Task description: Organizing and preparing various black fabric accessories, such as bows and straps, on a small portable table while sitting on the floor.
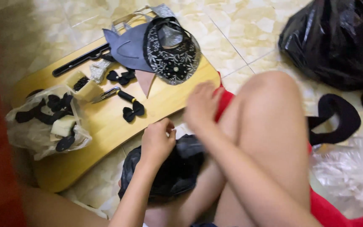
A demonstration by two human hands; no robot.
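My left hand [157, 141] is curled with fingers pinched together, resting at the top of a black bundle of fabric or bag [169, 168] on my lap; whether it grips something small I cannot tell. My right hand [201, 107] is blurred, hovering beside my raised knee [269, 109] at the near edge of the wooden board [106, 126], fingers loosely bent with nothing seen in it. On the board lie a black lace-patterned visor piece [172, 52], grey cut fabric shapes [124, 48], small black bows [132, 111] and a small pair of scissors [106, 95].
A clear plastic bag [47, 122] of black pieces and pale blocks sits at the board's left end. A long black strip [78, 61] lies at the back. A big black plastic bag [337, 42], a curved black band [337, 120] and crumpled clear plastic [349, 172] lie on the tiled floor at right.
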